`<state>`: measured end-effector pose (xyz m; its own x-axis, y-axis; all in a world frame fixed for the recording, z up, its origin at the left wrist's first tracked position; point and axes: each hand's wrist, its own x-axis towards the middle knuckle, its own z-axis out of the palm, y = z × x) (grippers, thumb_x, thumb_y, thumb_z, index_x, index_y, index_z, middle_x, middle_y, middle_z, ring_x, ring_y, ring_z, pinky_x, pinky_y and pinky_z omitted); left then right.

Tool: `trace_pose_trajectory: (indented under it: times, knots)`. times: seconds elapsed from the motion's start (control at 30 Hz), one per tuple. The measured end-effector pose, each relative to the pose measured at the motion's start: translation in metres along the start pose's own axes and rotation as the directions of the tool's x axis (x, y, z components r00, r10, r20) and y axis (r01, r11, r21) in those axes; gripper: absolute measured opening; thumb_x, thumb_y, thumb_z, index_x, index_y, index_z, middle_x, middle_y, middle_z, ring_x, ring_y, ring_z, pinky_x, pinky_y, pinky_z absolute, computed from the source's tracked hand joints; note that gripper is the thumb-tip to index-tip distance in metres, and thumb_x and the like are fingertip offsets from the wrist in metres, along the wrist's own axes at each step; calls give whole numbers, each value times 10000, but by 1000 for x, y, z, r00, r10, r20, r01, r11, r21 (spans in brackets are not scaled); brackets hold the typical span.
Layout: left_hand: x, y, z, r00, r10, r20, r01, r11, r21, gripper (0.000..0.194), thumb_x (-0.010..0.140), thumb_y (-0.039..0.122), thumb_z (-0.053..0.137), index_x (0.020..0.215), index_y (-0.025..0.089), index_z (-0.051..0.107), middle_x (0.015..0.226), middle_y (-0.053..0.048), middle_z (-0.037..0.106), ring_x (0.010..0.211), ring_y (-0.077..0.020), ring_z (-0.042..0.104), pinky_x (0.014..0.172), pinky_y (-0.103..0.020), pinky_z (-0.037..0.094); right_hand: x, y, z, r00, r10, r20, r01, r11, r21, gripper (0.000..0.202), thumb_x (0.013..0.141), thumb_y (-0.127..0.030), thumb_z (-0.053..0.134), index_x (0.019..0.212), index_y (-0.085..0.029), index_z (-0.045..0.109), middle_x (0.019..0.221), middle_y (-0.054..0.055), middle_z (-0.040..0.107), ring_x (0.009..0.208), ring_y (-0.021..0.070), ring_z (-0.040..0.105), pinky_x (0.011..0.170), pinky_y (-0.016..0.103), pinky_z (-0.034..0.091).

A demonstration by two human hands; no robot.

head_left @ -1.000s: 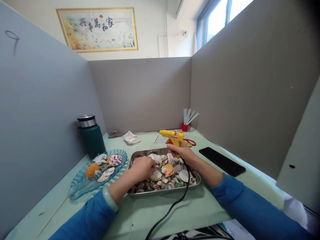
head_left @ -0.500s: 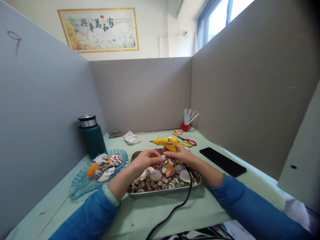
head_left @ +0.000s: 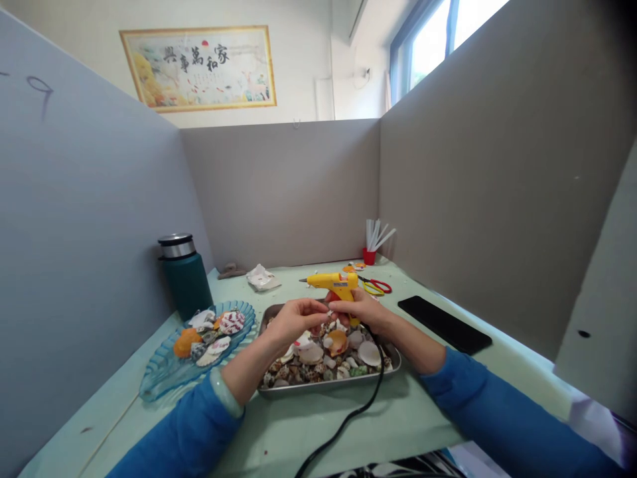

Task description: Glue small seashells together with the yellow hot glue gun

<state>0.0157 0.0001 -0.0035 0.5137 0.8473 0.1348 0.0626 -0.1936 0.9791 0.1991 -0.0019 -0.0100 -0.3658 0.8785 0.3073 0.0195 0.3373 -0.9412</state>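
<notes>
A yellow hot glue gun point(head_left: 332, 283) is gripped in my right hand point(head_left: 365, 311), its nozzle pointing left and its black cord point(head_left: 359, 410) trailing down toward me. Close beside it, the fingertips of my left hand point(head_left: 298, 320) are pinched together near my right fingertips; whatever they hold is too small or hidden to name. Both hands are above a metal tray point(head_left: 323, 385) full of mixed seashells. An orange shell point(head_left: 338, 342) and a pale round shell point(head_left: 369, 353) lie on the pile.
On the left, a blue scalloped plate point(head_left: 164, 373) carries several shells, with a green bottle point(head_left: 188, 279) behind it. Scissors point(head_left: 377, 286), a red cup point(head_left: 369, 256) of white sticks and a crumpled white packet point(head_left: 263, 278) are at the back. A black slab point(head_left: 444, 324) lies right.
My left fingertips have come slightly closer to my right fingertips. The glue gun stays in my right hand, and the whole view has shifted slightly.
</notes>
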Motion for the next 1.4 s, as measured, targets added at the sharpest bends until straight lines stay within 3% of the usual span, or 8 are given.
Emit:
trace_pose_trajectory:
  times: [0.2, 0.33, 0.7, 1.1, 1.4]
  knots:
    - [3, -1, 4, 983, 91, -157, -63, 982, 179, 218, 627, 287, 672, 772, 126, 650, 618, -14, 616, 491, -88, 483, 486, -213, 388, 0, 0, 0, 1000, -17, -10, 17, 999, 36, 249, 731, -353, 637, 818, -121, 609, 591, -12, 592, 440, 50, 452, 437, 170, 352]
    - [3, -4, 2, 968, 147, -202, -86, 956, 282, 206, 665, 299, 629, 782, 141, 690, 634, -25, 639, 498, -94, 492, 484, -208, 392, 0, -2, 1, 1000, -18, -16, 19, 999, 36, 292, 723, -378, 645, 861, -125, 598, 620, -6, 603, 443, 55, 456, 440, 178, 369]
    - [2, -3, -14, 889, 193, -415, -108, 969, 220, 230, 650, 354, 651, 741, 143, 648, 560, 4, 604, 476, -103, 524, 476, -205, 412, 3, 6, -4, 994, -109, -11, 108, 991, -75, 275, 772, -391, 615, 887, -147, 561, 604, -19, 572, 432, 58, 451, 415, 171, 348]
    - [8, -7, -33, 813, 267, -518, -120, 946, 300, 241, 672, 384, 629, 745, 155, 620, 557, 3, 612, 504, -128, 578, 520, -228, 449, 6, 11, -8, 995, -101, 6, 100, 977, -189, 263, 773, -384, 620, 887, -154, 568, 575, -17, 577, 404, 61, 438, 396, 178, 354]
    - [9, -11, -35, 802, 289, -523, -124, 936, 329, 248, 677, 393, 625, 753, 157, 615, 581, -2, 625, 510, -133, 591, 518, -232, 455, 4, 11, -5, 994, -101, -28, 91, 965, -244, 262, 764, -357, 622, 895, -133, 587, 574, -12, 583, 405, 57, 446, 399, 169, 358]
